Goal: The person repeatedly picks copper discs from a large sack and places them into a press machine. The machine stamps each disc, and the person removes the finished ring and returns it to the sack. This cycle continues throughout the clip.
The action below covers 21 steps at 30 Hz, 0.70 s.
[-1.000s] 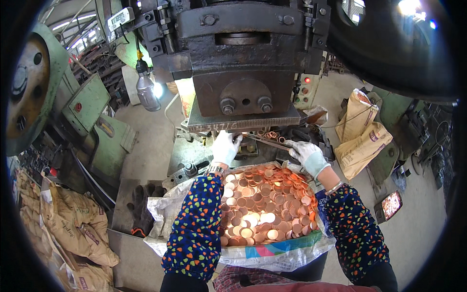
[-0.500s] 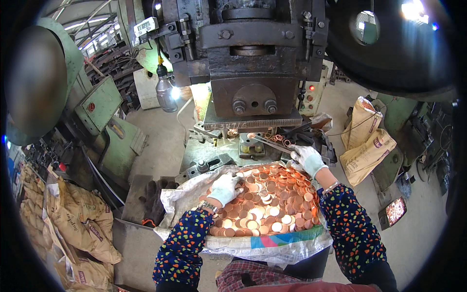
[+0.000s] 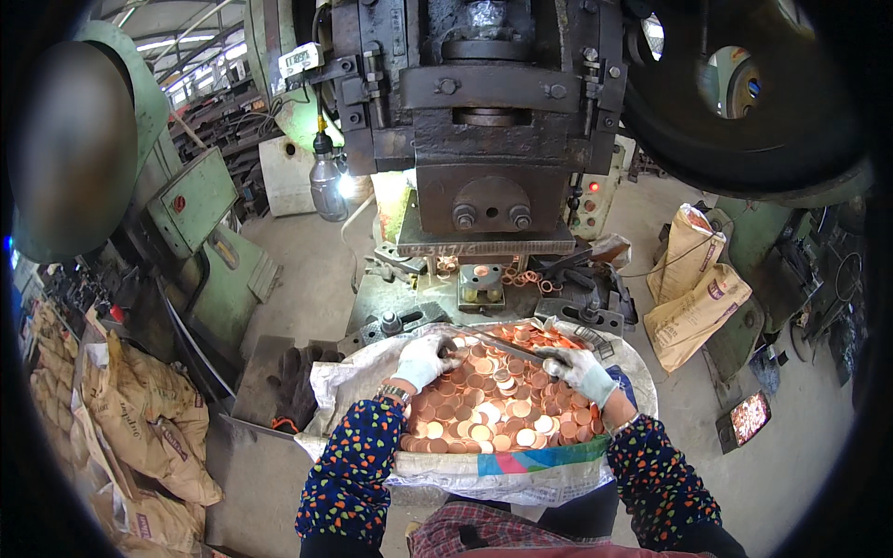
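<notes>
A heap of round copper discs fills a white woven sack spread in front of me. My right hand, in a white glove, is closed around long metal tweezers. They point left across the heap, their tips near my left hand. My left hand, also gloved, is over the left part of the heap with its fingers curled together; what they hold, if anything, is hidden. Beyond the sack stands the press, its upper block raised over a small die block.
Copper rings lie on the press bed right of the die. A lit lamp hangs at the left. Dark gloves lie on a metal tray. Paper sacks stand at left, others at right. A screen is at lower right.
My right hand has drawn the tweezers back from the die, bringing them over the discs toward my left hand. The left hand has barely shifted. The view has tilted slightly.
</notes>
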Motion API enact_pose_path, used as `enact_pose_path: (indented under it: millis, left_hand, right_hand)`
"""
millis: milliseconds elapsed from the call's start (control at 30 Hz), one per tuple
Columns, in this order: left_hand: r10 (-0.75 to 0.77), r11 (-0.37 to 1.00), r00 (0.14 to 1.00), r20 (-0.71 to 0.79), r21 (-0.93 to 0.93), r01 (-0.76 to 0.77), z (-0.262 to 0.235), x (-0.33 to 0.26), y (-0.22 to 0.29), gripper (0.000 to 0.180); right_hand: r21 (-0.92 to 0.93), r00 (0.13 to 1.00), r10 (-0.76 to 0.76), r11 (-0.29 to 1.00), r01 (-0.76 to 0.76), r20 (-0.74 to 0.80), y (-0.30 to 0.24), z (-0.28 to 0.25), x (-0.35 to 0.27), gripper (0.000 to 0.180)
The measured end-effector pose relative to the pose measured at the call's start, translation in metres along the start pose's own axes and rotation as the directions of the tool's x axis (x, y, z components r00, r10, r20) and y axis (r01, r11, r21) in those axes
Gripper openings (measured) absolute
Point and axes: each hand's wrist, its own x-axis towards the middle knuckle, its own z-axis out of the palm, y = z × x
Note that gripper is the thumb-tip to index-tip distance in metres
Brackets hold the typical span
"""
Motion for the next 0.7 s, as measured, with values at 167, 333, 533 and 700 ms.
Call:
enact_pose_path:
  millis: [167,333,533,700]
  left_hand:
    - [-0.042,0.976,0.999,0.026,-0.214,0.047,0.001,0.001,0.000,0.033]
    - [0.076,0.892,0.922,0.379,-0.438,0.107,-0.006,-0.001,0.005,0.026]
    - [0.316,0.773,0.676,0.665,-0.594,0.223,-0.002,-0.007,0.007,0.031]
    - [0.247,0.846,0.748,0.616,-0.513,0.143,-0.003,-0.004,0.004,0.031]
  right_hand:
    - [0.227,0.988,0.157,0.962,-0.152,-0.006,-0.003,0.007,-0.027,0.038]
    - [0.346,0.977,0.212,0.915,-0.206,0.021,0.002,0.008,-0.054,0.040]
    - [0.248,0.977,0.207,0.950,-0.189,-0.046,-0.003,0.025,-0.074,0.037]
    - [0.093,0.986,0.132,0.988,-0.122,-0.106,-0.008,0.030,-0.075,0.038]
